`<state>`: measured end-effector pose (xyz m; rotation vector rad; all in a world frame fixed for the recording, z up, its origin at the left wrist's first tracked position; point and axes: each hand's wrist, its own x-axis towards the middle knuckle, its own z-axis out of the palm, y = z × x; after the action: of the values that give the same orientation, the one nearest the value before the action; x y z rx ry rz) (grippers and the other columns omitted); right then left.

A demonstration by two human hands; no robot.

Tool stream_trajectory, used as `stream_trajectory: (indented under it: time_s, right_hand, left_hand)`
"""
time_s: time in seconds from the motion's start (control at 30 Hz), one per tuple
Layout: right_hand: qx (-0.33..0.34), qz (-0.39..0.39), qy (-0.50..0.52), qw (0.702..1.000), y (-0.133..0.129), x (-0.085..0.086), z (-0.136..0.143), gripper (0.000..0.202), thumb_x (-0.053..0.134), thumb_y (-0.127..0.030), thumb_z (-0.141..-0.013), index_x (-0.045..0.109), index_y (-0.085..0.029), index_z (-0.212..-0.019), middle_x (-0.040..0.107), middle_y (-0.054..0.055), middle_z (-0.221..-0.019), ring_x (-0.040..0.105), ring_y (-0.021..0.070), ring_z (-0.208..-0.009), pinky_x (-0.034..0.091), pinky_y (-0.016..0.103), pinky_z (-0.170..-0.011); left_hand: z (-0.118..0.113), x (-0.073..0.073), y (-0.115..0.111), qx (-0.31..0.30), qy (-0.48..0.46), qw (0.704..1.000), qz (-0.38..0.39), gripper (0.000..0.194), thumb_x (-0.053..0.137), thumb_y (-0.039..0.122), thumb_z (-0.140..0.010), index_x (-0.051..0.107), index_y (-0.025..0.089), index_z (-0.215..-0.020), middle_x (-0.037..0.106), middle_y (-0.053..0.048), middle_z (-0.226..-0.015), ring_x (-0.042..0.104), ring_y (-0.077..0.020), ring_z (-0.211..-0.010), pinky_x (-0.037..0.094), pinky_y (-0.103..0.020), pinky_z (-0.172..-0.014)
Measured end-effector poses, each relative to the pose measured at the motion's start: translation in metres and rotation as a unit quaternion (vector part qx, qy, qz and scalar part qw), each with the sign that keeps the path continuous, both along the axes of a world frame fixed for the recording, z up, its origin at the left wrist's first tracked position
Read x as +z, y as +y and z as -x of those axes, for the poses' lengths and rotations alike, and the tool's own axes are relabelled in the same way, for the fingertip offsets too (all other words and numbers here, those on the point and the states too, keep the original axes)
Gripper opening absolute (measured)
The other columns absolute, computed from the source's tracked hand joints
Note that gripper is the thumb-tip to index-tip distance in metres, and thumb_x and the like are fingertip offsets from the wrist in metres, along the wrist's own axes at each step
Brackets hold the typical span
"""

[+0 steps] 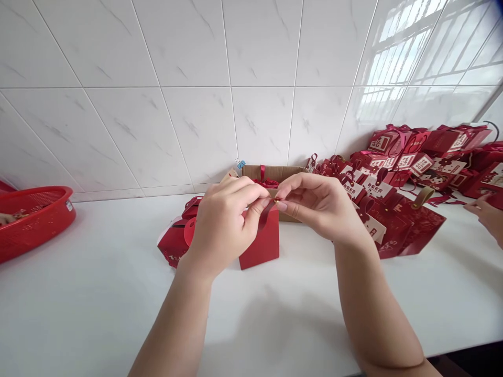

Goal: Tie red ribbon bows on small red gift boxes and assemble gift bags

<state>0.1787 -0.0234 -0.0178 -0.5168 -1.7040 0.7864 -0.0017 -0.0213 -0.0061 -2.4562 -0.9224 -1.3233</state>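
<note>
Two bare hands raised near the middle of the frame, fingertips nearly meeting above the white surface (118, 309). Left hand (230, 225): thumb and forefinger pinching a dark red strap (265, 216), part of which hangs in a short curve below the fingers. Right hand (324, 207): thumb and forefinger pinching a small gold-coloured stud (276, 201) beside the strap, at frame centre; other fingers loosely curled. Whether the stud passes through the strap, I cannot make out from here.

Just below the fingers, a red box (262, 246) stands upright on the surface, plain face this way, its upper left hidden by the left hand. Behind it, an open cardboard box (281, 172) near the tiled wall (188, 42), red ribbon (262, 172) showing at its mouth.

Left of the left hand, partly covered by it: red packages (171, 243). Far left of the frame: a red plastic basket (43, 222), cut by the edge.

Right of centre: red bags (426, 225) with looped handles and pale tags, packed close. Upper right: ribbon-tied gift boxes (444, 140), heaped. Right edge: another person's hand (489, 215), partly out of frame; its grip I cannot tell.
</note>
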Motion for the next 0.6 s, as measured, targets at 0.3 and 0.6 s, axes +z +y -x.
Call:
stream_trajectory:
  time_s: [0.3, 0.6]
  right_hand:
    - [0.059, 0.032, -0.053, 0.996, 0.012, -0.002, -0.004, 0.014, 0.065, -0.029, -0.083, 0.058, -0.017, -0.087, 0.058, 0.003, -0.087, 0.058, 0.0126, -0.08, 0.051, 0.026, -0.071]
    - [0.041, 0.084, -0.199, 0.976, 0.035, -0.01, -0.03, 0.011, 0.062, -0.026, -0.082, 0.055, -0.018, -0.082, 0.058, 0.001, -0.08, 0.056, 0.0125, -0.076, 0.048, 0.026, -0.068]
  left_hand:
    - [0.003, 0.0, 0.005, -0.016, 0.042, 0.994, 0.095, 0.02, 0.045, 0.025, -0.093, 0.059, 0.02, -0.079, 0.056, 0.0, -0.069, 0.05, -0.0154, -0.071, 0.042, -0.03, -0.072]
    - [0.026, -0.003, 0.022, 0.146, 0.149, 0.919, 0.334, 0.037, 0.052, 0.054, -0.082, 0.058, 0.024, -0.103, 0.062, -0.007, -0.106, 0.06, -0.0225, -0.083, 0.042, -0.027, -0.057]
